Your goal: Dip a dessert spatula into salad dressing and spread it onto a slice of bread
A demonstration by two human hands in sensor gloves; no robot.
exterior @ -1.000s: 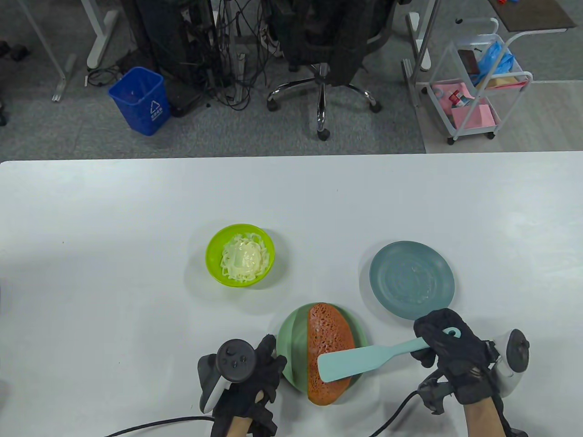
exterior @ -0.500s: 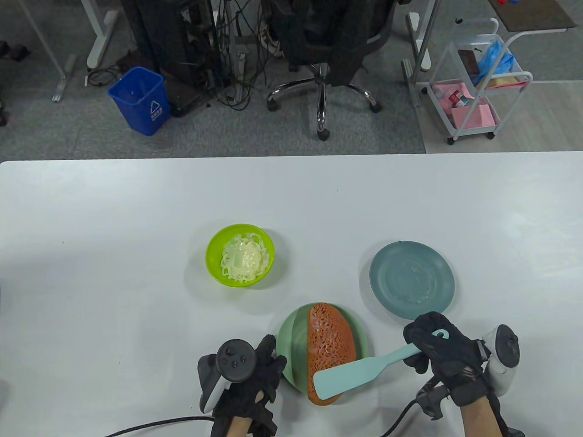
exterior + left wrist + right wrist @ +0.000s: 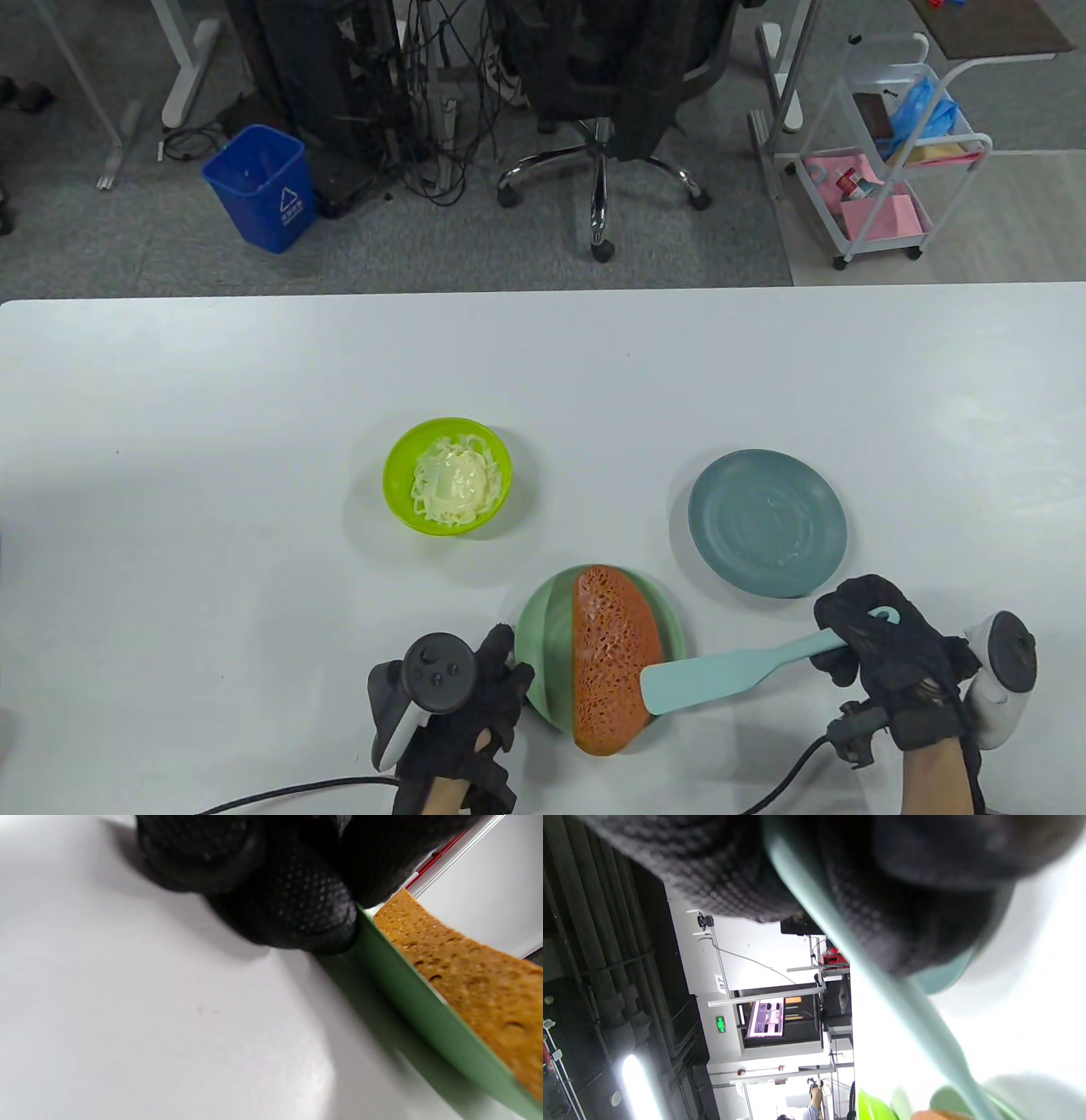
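Currently the dessert spatula (image 3: 730,675) is gripped by its handle in the right hand (image 3: 882,658), and its flat blade is laid over the right edge of the bread slice (image 3: 612,658). That slice is carried on the green plate (image 3: 543,632), whose left rim is touched by the fingers (image 3: 297,904) of the left hand (image 3: 462,713); whether that rim is actually pinched cannot be told. Beyond the plate to its left, the salad dressing (image 3: 452,484) is held in the lime bowl (image 3: 399,488). Beyond the plate to its right, the grey-blue plate (image 3: 768,522) is seen.
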